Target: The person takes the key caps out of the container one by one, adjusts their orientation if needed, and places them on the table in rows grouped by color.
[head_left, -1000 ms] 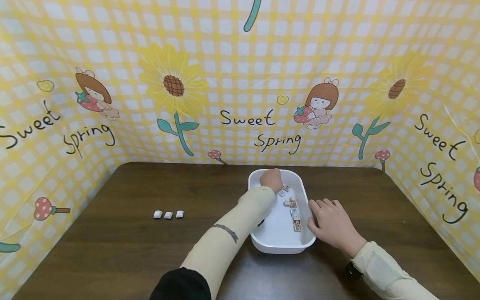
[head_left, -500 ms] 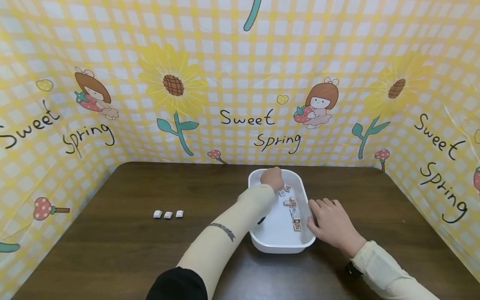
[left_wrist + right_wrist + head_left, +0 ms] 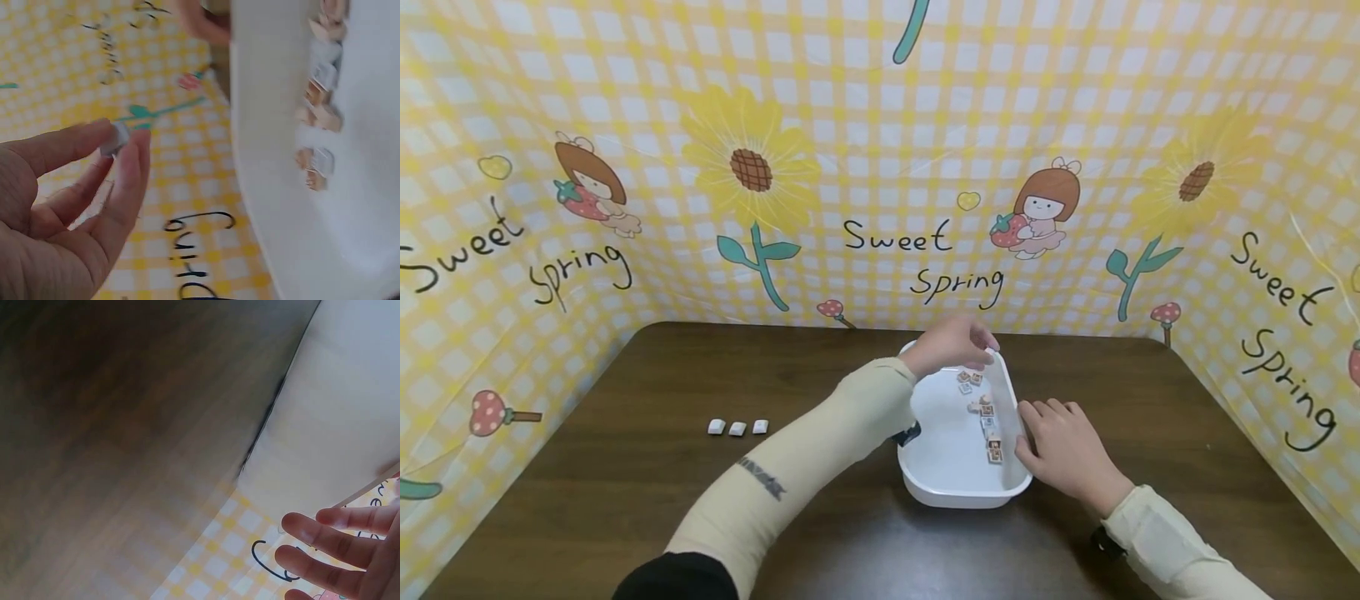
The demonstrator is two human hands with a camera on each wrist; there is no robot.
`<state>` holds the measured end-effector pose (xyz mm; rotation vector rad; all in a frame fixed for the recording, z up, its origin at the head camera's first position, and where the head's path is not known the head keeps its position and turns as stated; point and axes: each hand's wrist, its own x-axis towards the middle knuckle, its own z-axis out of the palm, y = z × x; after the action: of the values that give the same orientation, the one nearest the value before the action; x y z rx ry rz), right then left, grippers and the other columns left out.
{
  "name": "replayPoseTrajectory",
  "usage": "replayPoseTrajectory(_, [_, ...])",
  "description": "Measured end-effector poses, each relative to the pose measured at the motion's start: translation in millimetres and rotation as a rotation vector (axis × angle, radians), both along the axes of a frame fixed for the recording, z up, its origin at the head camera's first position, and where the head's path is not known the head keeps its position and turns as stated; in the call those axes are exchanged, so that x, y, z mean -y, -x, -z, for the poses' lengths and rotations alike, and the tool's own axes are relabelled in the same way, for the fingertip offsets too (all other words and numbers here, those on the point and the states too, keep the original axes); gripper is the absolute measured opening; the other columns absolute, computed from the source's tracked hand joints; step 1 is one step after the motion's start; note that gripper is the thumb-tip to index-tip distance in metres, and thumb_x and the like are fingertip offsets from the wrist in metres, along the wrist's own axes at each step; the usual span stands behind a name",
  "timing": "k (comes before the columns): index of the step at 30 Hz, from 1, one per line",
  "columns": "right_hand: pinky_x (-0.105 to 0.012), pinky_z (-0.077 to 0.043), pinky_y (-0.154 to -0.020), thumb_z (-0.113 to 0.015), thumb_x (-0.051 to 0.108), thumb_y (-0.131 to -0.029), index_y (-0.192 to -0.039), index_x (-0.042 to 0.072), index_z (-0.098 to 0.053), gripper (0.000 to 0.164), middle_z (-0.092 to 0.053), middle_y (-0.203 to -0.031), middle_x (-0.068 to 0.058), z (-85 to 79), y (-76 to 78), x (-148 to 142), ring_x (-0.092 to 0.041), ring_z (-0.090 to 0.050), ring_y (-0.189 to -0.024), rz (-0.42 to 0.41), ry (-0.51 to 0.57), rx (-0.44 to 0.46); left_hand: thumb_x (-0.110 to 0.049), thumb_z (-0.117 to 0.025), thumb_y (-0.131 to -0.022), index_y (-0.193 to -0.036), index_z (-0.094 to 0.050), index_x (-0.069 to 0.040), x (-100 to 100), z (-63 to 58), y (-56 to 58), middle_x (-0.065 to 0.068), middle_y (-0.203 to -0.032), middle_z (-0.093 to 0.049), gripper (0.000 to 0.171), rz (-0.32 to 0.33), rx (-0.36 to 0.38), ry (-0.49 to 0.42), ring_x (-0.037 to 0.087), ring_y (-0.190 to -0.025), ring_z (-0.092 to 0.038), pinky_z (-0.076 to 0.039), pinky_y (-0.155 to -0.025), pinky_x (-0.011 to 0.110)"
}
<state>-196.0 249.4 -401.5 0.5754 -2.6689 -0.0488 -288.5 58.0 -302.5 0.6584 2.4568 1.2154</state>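
My left hand [image 3: 953,342] is raised over the far end of a white plastic tub [image 3: 955,502]. In the left wrist view, its thumb and fingertips pinch one small whitish keycap [image 3: 114,139]. Down in the tub, several white and brown keycaps [image 3: 988,423] lie in a loose line along the right side, some with printed tops. My right hand [image 3: 1063,450] rests against the tub's right wall, its fingers extended and slightly bent. From the right wrist, its fingers [image 3: 331,544] appear beside the white wall with nothing gripped.
Three white keycaps [image 3: 737,429] stand in a row on the dark wooden table [image 3: 625,500], left of the tub. A yellow checked cloth [image 3: 880,125] with printed flowers and lettering hangs around the back and sides.
My left hand has lifted from inside the tub and turned, now pinching a keycap above the far rim. Its forearm has swung left. My right hand stays put.
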Motion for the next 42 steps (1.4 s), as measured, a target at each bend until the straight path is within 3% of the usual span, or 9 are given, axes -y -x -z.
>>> replayPoseTrajectory(5, [-0.041, -0.046, -0.07, -0.06, 0.024, -0.078, -0.099, 0.005, -0.062, 0.029, -0.068, -0.085, -0.008, -0.2, 0.3, 0.3, -0.021, -0.057, -0.074, 0.0, 0.005, 0.002, -0.012, -0.072, -0.082, -0.101, -0.07, -0.009, 23.9, -9.8, -18.2, 0.005, -0.105, -0.066, 0.02, 0.059, -0.071, -0.043, 0.016, -0.093, -0.061, -0.053, -0.076, 0.028])
replayPoseTrajectory(10, [-0.041, -0.046, -0.069, -0.06, 0.024, -0.078, -0.098, 0.005, -0.061, 0.028, -0.067, -0.084, -0.007, 0.5, -0.3, 0.5, -0.021, -0.056, -0.073, -0.008, 0.012, -0.007, -0.011, -0.074, -0.08, -0.102, -0.069, -0.01, 47.4, -10.3, -35.3, 0.007, -0.11, -0.064, 0.023, 0.052, -0.016, -0.129, 0.016, -0.087, -0.068, -0.055, -0.078, 0.028])
replayPoseTrajectory(14, [-0.04, -0.045, -0.068, -0.059, 0.025, -0.078, -0.098, 0.005, -0.062, 0.028, -0.067, -0.083, -0.007, 1.6, -0.5, 0.4, -0.02, -0.055, -0.072, -0.014, 0.014, -0.022, -0.01, -0.075, -0.079, -0.103, -0.068, -0.01, 63.7, -6.2, -47.8, 0.007, -0.107, -0.065, 0.025, 0.036, 0.022, -0.22, 0.015, -0.087, -0.07, -0.056, -0.079, 0.029])
replayPoseTrajectory(22, [-0.041, -0.045, -0.068, -0.059, 0.024, -0.078, -0.096, 0.005, -0.061, 0.026, -0.066, -0.081, -0.006, 3.3, -0.2, -0.5, -0.02, -0.055, -0.071, -0.023, 0.019, -0.038, -0.009, -0.076, -0.077, -0.098, -0.065, -0.01, 89.7, 8.7, -67.8, 0.005, -0.105, -0.066, 0.024, 0.027, 0.0, -0.306, 0.011, -0.082, -0.068, -0.055, -0.074, 0.026])
replayPoseTrajectory(29, [-0.041, -0.046, -0.067, -0.058, 0.024, -0.078, -0.095, 0.005, -0.061, 0.025, -0.066, -0.08, -0.006, 3.3, 0.8, -0.7, -0.02, -0.055, -0.07, -0.025, 0.021, -0.044, -0.004, -0.076, -0.076, -0.093, -0.061, -0.005, 110.6, 21.8, -74.4, 0.01, -0.102, -0.069, 0.023, 0.049, -0.081, -0.321, 0.011, -0.073, -0.066, -0.056, -0.068, 0.025])
replayPoseTrajectory(34, [-0.041, -0.046, -0.068, -0.059, 0.023, -0.078, -0.096, 0.004, -0.061, 0.026, -0.067, -0.081, -0.007, 2.0, 0.5, -0.6, -0.021, -0.055, -0.071, -0.022, 0.023, -0.029, -0.01, -0.079, -0.074, -0.098, -0.064, -0.011, 126.9, 32.9, -74.1, 0.007, -0.093, -0.066, 0.028, 0.052, -0.17, -0.25, 0.013, -0.069, -0.062, -0.054, -0.064, 0.024])
replayPoseTrajectory(38, [-0.042, -0.047, -0.069, -0.06, 0.023, -0.079, -0.098, 0.004, -0.061, 0.028, -0.068, -0.085, -0.009, 0.6, 0.0, -0.2, -0.022, -0.056, -0.073, -0.011, 0.022, -0.005, -0.015, -0.079, -0.074, -0.098, -0.068, -0.014, 139.6, 40.5, -73.6, 0.005, -0.092, -0.067, 0.027, 0.023, -0.177, -0.197, 0.014, -0.07, -0.061, -0.054, -0.065, 0.024])
replayPoseTrajectory(42, [-0.042, -0.046, -0.069, -0.06, 0.023, -0.079, -0.097, 0.004, -0.061, 0.027, -0.068, -0.084, -0.008, 0.2, -0.4, 0.0, -0.021, -0.056, -0.073, -0.017, 0.024, -0.006, -0.013, -0.079, -0.074, -0.095, -0.068, -0.012, 150.7, 47.2, -73.8, 0.009, -0.094, -0.069, 0.024, 0.001, -0.151, -0.205, 0.014, -0.072, -0.064, -0.055, -0.067, 0.023])
